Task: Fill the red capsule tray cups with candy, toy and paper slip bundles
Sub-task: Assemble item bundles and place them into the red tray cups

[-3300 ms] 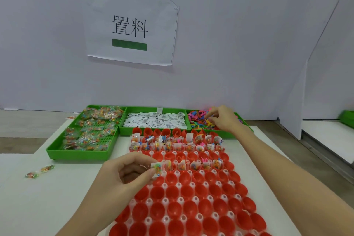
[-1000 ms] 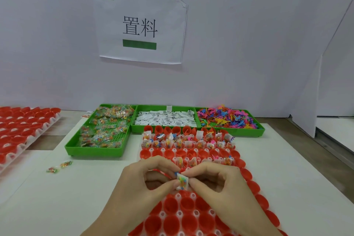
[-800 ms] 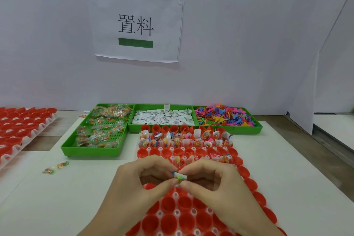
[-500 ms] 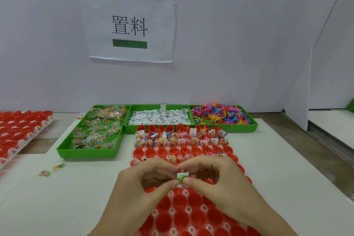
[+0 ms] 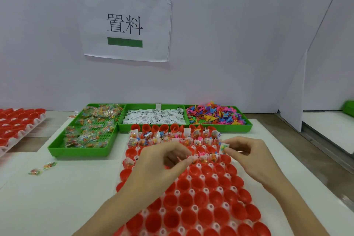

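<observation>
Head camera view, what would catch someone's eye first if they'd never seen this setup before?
Probably the red capsule tray filling the near centre of the white table, its far rows stuffed and its near cups bare. Over it, the right hand pinches a small bundle while the left hand reaches to a filled row. Behind sit three green bins under a paper sign.
</observation>
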Action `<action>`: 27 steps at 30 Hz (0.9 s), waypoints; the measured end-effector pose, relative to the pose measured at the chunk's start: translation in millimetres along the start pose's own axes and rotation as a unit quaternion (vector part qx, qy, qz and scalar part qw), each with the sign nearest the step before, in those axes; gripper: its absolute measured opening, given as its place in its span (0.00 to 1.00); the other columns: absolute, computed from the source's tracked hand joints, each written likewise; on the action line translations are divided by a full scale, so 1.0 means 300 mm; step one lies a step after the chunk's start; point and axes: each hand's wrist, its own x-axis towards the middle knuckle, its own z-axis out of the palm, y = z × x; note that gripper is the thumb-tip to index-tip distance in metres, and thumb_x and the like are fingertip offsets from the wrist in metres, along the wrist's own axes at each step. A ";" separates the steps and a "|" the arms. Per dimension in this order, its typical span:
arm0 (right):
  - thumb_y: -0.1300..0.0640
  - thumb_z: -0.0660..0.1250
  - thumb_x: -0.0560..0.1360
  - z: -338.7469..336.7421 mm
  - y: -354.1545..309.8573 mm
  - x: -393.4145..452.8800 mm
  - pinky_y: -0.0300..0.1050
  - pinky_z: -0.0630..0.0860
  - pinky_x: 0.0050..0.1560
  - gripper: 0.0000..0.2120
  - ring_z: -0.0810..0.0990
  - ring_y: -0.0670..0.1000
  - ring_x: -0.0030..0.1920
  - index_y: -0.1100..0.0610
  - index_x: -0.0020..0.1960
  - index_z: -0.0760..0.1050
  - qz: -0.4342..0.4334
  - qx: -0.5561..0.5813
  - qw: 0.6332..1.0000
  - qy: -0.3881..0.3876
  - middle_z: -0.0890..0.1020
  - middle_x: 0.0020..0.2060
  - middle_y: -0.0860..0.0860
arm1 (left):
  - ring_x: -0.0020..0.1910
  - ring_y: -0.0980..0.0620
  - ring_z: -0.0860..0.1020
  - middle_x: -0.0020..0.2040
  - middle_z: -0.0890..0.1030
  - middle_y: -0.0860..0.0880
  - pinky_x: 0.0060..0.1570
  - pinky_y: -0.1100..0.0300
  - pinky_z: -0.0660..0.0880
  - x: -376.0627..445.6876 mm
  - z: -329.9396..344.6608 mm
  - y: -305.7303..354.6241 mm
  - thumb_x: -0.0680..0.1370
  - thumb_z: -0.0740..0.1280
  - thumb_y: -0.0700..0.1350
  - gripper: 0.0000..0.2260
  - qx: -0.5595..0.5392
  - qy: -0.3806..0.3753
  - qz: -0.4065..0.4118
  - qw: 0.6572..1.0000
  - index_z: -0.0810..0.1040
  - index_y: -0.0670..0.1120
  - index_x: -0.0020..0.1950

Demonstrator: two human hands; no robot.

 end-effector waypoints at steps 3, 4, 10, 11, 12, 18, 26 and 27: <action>0.59 0.77 0.74 -0.011 0.027 0.008 0.47 0.83 0.51 0.07 0.84 0.42 0.43 0.46 0.46 0.87 0.012 -0.025 1.000 -0.003 0.86 0.38 0.43 | 0.40 0.60 0.80 0.40 0.84 0.60 0.38 0.72 0.74 0.113 0.059 0.017 0.77 0.75 0.48 0.04 0.070 -0.043 0.024 0.996 0.85 0.51 0.51; 0.59 0.77 0.74 -0.014 0.032 0.009 0.48 0.83 0.52 0.07 0.84 0.42 0.43 0.47 0.46 0.87 0.013 -0.031 0.999 -0.007 0.87 0.38 0.43 | 0.40 0.62 0.80 0.42 0.84 0.59 0.39 0.74 0.73 0.149 0.082 0.021 0.77 0.75 0.47 0.05 0.088 -0.053 0.036 0.994 0.85 0.50 0.51; 0.57 0.79 0.72 -0.025 0.036 0.012 0.43 0.81 0.49 0.08 0.84 0.43 0.42 0.45 0.47 0.86 -0.004 -0.049 0.999 -0.023 0.86 0.38 0.45 | 0.44 0.61 0.79 0.45 0.87 0.53 0.59 0.66 0.71 0.304 0.226 0.022 0.77 0.75 0.44 0.06 0.147 -0.109 0.087 0.979 0.84 0.45 0.52; 0.57 0.79 0.71 -0.026 0.037 0.014 0.41 0.81 0.48 0.08 0.84 0.42 0.42 0.45 0.46 0.86 -0.007 -0.052 0.998 -0.023 0.86 0.37 0.44 | 0.46 0.57 0.79 0.46 0.87 0.53 0.63 0.61 0.68 0.320 0.245 0.019 0.77 0.74 0.45 0.06 0.166 -0.117 0.091 0.975 0.83 0.45 0.52; 0.56 0.79 0.71 -0.027 0.039 0.015 0.39 0.80 0.46 0.08 0.84 0.41 0.42 0.45 0.46 0.86 -0.009 -0.055 0.998 -0.023 0.86 0.37 0.43 | 0.46 0.55 0.79 0.46 0.87 0.52 0.66 0.59 0.66 0.334 0.261 0.016 0.77 0.75 0.44 0.06 0.185 -0.127 0.095 0.970 0.82 0.45 0.52; 0.51 0.80 0.69 -0.025 0.057 0.014 0.32 0.79 0.42 0.06 0.84 0.39 0.42 0.47 0.45 0.87 0.008 -0.031 0.999 -0.034 0.86 0.39 0.38 | 0.47 0.52 0.83 0.45 0.87 0.49 0.68 0.58 0.70 0.381 0.292 0.018 0.75 0.75 0.37 0.05 0.213 -0.191 0.088 0.954 0.84 0.43 0.49; 0.56 0.75 0.75 -0.035 0.053 0.012 0.28 0.75 0.40 0.04 0.84 0.37 0.40 0.48 0.47 0.88 0.018 -0.038 0.997 -0.071 0.86 0.38 0.39 | 0.47 0.50 0.83 0.46 0.86 0.47 0.62 0.47 0.77 0.385 0.296 0.023 0.75 0.74 0.34 0.07 0.246 -0.216 0.084 0.941 0.82 0.43 0.50; 0.56 0.75 0.76 -0.037 0.052 0.011 0.28 0.75 0.40 0.05 0.83 0.37 0.40 0.48 0.48 0.88 0.016 -0.044 0.996 -0.070 0.86 0.38 0.38 | 0.47 0.50 0.83 0.46 0.86 0.47 0.64 0.46 0.76 0.384 0.299 0.028 0.75 0.74 0.34 0.06 0.254 -0.217 0.088 0.938 0.82 0.43 0.50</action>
